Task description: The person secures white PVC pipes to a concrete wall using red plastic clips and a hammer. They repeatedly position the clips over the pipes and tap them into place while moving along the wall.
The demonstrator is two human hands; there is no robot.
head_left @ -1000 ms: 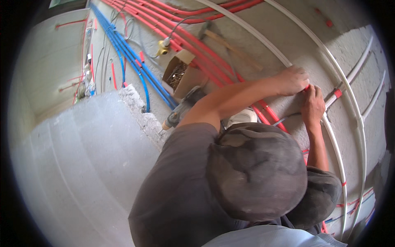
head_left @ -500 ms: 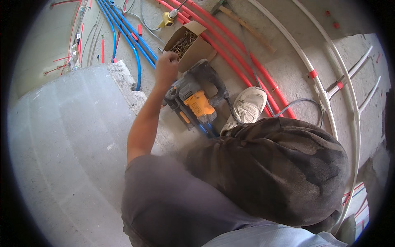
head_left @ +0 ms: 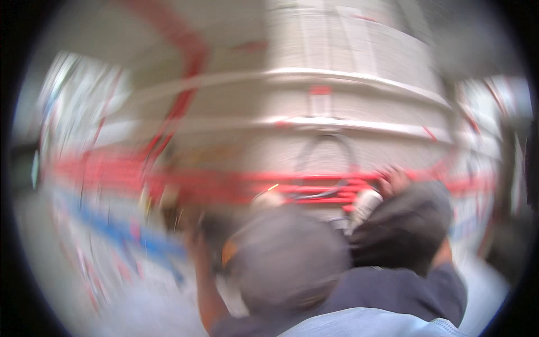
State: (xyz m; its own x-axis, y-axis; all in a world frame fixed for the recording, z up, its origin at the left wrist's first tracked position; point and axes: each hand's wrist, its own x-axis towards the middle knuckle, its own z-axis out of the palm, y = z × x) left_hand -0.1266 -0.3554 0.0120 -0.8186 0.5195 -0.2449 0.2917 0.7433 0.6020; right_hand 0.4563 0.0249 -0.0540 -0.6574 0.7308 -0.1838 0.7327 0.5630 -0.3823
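Motion smears much of the view. On the left, my left hand (head_left: 195,233) is beside the black-and-orange power tool (head_left: 219,233); its fingers are too blurred to read, and my knee covers part of the tool. My right hand (head_left: 395,181) is beyond my right knee, next to a white shoe (head_left: 366,206) and the red pipes (head_left: 320,190). Its fingers look apart, with nothing visible in them. A brownish blur (head_left: 171,205) just beyond my left hand may be the cardboard box.
Red pipes run across the floor ahead of my feet, with a dark cable loop (head_left: 328,149) over them. Farther out lie white pipes (head_left: 365,124). Blue pipes (head_left: 112,227) cross at the left, and another red pipe (head_left: 188,84) runs up at the upper left.
My view has swung right and up, blurring the scene. My left hand, earlier closed at the box of small brown fasteners, now appears near the power tool. My right hand has come into view.
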